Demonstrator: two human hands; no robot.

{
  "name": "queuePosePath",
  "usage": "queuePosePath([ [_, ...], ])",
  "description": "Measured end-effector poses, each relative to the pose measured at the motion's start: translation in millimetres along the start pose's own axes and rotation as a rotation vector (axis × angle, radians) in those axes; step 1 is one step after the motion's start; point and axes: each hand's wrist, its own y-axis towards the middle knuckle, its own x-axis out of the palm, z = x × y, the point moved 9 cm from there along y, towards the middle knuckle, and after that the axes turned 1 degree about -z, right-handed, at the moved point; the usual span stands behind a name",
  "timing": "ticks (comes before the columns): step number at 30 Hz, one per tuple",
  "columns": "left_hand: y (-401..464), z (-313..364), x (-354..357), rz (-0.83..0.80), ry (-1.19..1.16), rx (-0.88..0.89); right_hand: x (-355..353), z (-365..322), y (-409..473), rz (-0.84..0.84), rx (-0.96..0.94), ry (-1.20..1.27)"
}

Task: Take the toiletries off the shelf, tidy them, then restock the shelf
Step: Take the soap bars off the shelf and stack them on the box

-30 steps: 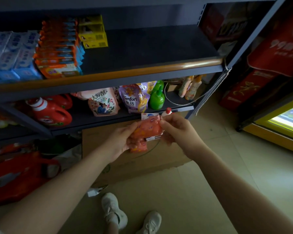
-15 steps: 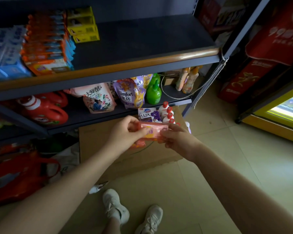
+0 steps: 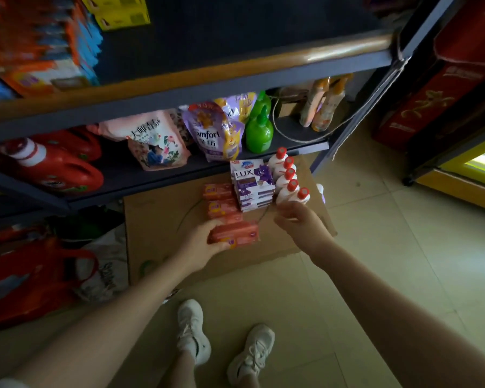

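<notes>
On a flat cardboard box (image 3: 157, 217) on the floor lie a row of orange-red soap packs (image 3: 220, 205), a stack of purple LUX soap boxes (image 3: 252, 183) and a row of white bottles with red caps (image 3: 287, 177). My left hand (image 3: 200, 242) grips the nearest orange-red soap pack (image 3: 235, 233) at its left end, low over the cardboard. My right hand (image 3: 297, 222) hovers just right of that pack with its fingers loosely spread, holding nothing. The upper shelf (image 3: 235, 32) is bare on its right half.
Boxed goods (image 3: 39, 46) and yellow boxes (image 3: 118, 9) fill the upper shelf's left. The lower shelf holds red jugs (image 3: 53, 166), refill pouches (image 3: 157, 141), a green bottle (image 3: 259, 130) and orange bottles (image 3: 319, 105). A red bag (image 3: 31, 278) lies at left; my shoes (image 3: 193, 329) stand on tile.
Both hands carried the soap pack down from chest height to the cardboard. My right hand let go and drew slightly right; my left hand still holds the pack.
</notes>
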Motion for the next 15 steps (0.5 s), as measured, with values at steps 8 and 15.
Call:
queuePosePath([
  [8,63,-87,14,0.119,0.040,-0.178,38,59,55,-0.077,0.065,-0.030],
  [15,106,-112,6,0.141,0.029,-0.199,76,42,87,-0.127,-0.051,-0.056],
])
